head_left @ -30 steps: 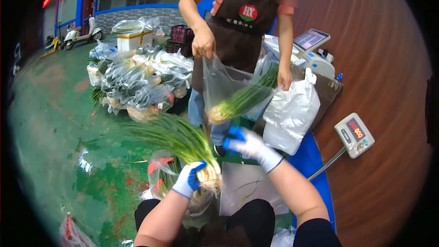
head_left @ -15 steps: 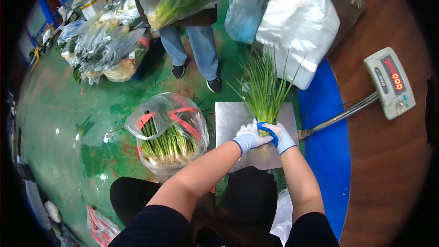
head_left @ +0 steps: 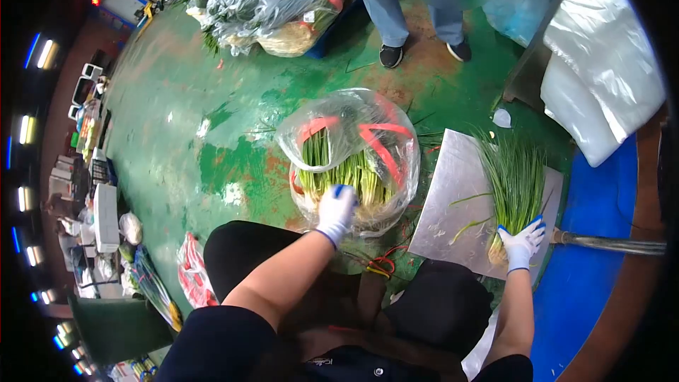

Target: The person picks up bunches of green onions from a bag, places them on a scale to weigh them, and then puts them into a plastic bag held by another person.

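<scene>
White gloves with blue palms and blue cuffs cover both my hands. My right hand (head_left: 522, 242) grips a bunch of green onions (head_left: 515, 184) low near its roots, thumb and fingers across the stems. That bunch lies on the metal plate of a scale (head_left: 447, 191), leaves pointing away from me. My left hand (head_left: 337, 212) is over the near side of a clear plastic bag (head_left: 403, 198) with red stripes; its fingers are blurred and partly turned away. More green onions (head_left: 364, 173) stand packed inside the bag, their pale root ends toward me.
A person in jeans (head_left: 385, 10) stands beyond the bag. Piled bagged vegetables (head_left: 269, 10) sit at the back left. At right, clear plastic sheets (head_left: 601, 64) hang near the scale's metal pole (head_left: 608, 242). Red-handled scissors (head_left: 382, 266) lie on the green floor by my knees.
My left hand has left the bunch on the scale and moved left to the bag. The right hand stays on the bunch. The view has turned left; the scale's display is out of view.
</scene>
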Demonstrator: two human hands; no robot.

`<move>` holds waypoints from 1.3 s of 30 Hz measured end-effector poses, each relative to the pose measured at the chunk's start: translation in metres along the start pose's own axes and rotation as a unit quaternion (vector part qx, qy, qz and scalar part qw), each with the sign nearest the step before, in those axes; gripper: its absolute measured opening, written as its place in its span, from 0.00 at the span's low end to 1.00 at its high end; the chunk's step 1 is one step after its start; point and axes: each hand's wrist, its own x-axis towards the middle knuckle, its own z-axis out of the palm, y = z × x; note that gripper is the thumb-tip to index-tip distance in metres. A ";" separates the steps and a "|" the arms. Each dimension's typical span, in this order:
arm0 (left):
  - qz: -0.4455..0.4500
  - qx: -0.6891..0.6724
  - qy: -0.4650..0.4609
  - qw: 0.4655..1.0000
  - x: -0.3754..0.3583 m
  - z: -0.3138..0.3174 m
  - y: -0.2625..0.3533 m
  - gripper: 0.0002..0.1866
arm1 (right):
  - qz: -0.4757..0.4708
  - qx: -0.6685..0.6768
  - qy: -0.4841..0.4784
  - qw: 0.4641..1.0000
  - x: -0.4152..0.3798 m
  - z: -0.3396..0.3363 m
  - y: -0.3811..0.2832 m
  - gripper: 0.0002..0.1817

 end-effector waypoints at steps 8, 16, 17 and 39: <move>-0.028 0.175 0.103 0.979 0.116 -0.085 -0.104 0.20 | -0.515 0.330 -0.486 0.624 -0.080 -0.165 -0.164 0.30; -0.067 0.340 0.054 0.937 0.101 -0.049 -0.081 0.52 | -0.215 0.260 -0.380 0.861 -0.137 0.018 -0.333 0.46; -0.075 0.359 0.016 0.930 0.106 -0.046 -0.088 0.60 | -0.216 0.334 -0.325 0.858 -0.135 0.067 -0.340 0.40; -0.111 0.374 0.063 0.919 0.124 -0.029 -0.109 0.72 | -0.119 0.200 -0.317 0.919 -0.134 0.053 -0.365 0.30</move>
